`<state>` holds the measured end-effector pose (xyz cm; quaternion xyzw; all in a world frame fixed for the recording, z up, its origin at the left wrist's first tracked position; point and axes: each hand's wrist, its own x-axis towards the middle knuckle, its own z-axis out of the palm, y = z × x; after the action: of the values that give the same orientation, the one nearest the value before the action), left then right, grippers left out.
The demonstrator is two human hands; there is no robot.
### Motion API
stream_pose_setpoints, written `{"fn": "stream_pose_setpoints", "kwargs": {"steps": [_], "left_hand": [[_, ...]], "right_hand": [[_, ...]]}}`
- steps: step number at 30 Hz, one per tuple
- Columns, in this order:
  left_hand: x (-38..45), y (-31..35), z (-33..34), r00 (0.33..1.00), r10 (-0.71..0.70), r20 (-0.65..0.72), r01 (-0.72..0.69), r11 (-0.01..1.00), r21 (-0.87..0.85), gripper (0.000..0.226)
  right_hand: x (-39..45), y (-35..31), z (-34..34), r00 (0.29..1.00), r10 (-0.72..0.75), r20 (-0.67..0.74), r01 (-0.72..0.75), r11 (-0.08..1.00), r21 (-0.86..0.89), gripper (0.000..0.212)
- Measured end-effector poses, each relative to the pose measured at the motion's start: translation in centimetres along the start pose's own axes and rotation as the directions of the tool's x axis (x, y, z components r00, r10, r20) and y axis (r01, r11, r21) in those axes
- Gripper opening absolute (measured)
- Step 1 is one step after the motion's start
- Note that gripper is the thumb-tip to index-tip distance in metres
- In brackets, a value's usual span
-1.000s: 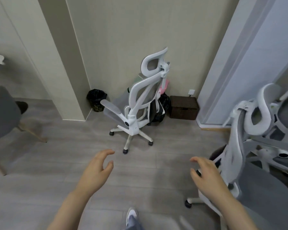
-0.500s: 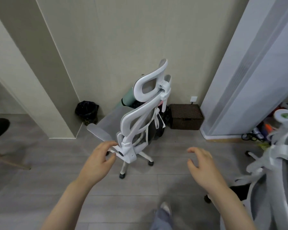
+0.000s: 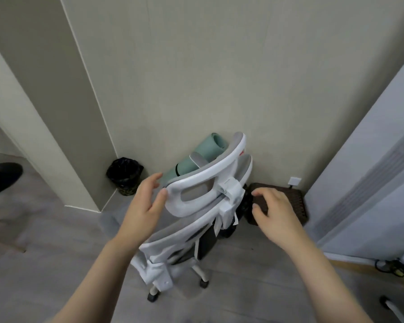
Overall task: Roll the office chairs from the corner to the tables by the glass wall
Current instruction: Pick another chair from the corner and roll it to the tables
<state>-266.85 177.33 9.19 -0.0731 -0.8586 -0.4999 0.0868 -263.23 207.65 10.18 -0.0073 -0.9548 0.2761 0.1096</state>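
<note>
A white office chair [image 3: 197, 226] with grey mesh stands in the corner against the beige wall, its back turned to me and its headrest [image 3: 208, 183] uppermost. My left hand [image 3: 145, 203] is at the left end of the headrest, fingers spread, thumb touching the white frame. My right hand [image 3: 274, 212] hovers just right of the headrest bracket, fingers loosely curled, holding nothing. The chair's white legs and black castors [image 3: 152, 297] show below on the grey floor.
A rolled green mat [image 3: 197, 157] leans behind the chair. A black bin [image 3: 124, 172] stands left by the pillar; a brown woven box [image 3: 287, 201] sits right under a wall socket [image 3: 294, 181]. A grey-white panel and cables [image 3: 392, 268] lie to the right.
I have stepped closer to the chair, which now fills the middle of the view. Both hands have risen from waist height to the headrest; the second chair at right has left the view.
</note>
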Motion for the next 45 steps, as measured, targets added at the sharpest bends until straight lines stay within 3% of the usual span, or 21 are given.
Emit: {"fn": "stream_pose_setpoints", "kwargs": {"steps": [4,8,14,18,23,32,39,45], "left_hand": [[3.2,1.2,2.3,0.996,0.087,0.033,-0.087,0.996,-0.015,0.041],[4.3,1.2,3.4,0.995,0.097,-0.016,-0.097,0.995,-0.022,0.035],[3.8,0.2,3.4,0.995,0.083,-0.045,-0.085,0.996,-0.034,0.033],[2.1,-0.5,3.4,0.990,0.070,-0.126,-0.088,0.986,-0.141,0.039],[1.3,-0.7,3.4,0.983,0.050,-0.178,-0.079,0.984,-0.157,0.040],[-4.5,-2.5,0.1,0.950,-0.035,-0.311,-0.043,0.969,-0.243,0.046],[-12.2,-3.8,-6.1,0.904,-0.124,-0.410,0.035,0.976,-0.217,0.047],[-19.0,-3.8,-9.1,0.900,-0.112,-0.421,0.046,0.985,-0.165,0.052]], "right_hand": [[7.5,-0.9,-0.9,0.992,-0.125,-0.011,0.125,0.991,0.041,0.029],[12.3,-2.7,0.1,0.960,-0.265,-0.093,0.275,0.955,0.110,0.022],[14.4,-3.7,2.7,0.890,-0.435,-0.138,0.431,0.901,-0.056,0.034],[13.9,-3.5,4.2,0.830,-0.454,-0.325,0.489,0.872,0.032,0.034],[13.6,-3.7,5.2,0.786,-0.465,-0.407,0.527,0.849,0.048,0.034],[9.1,-8.1,7.6,0.669,-0.566,-0.482,0.671,0.739,0.064,0.042],[1.8,-14.5,10.0,0.626,-0.619,-0.475,0.725,0.685,0.063,0.044],[-4.5,-16.8,10.7,0.602,-0.651,-0.462,0.759,0.646,0.080,0.045]]}}
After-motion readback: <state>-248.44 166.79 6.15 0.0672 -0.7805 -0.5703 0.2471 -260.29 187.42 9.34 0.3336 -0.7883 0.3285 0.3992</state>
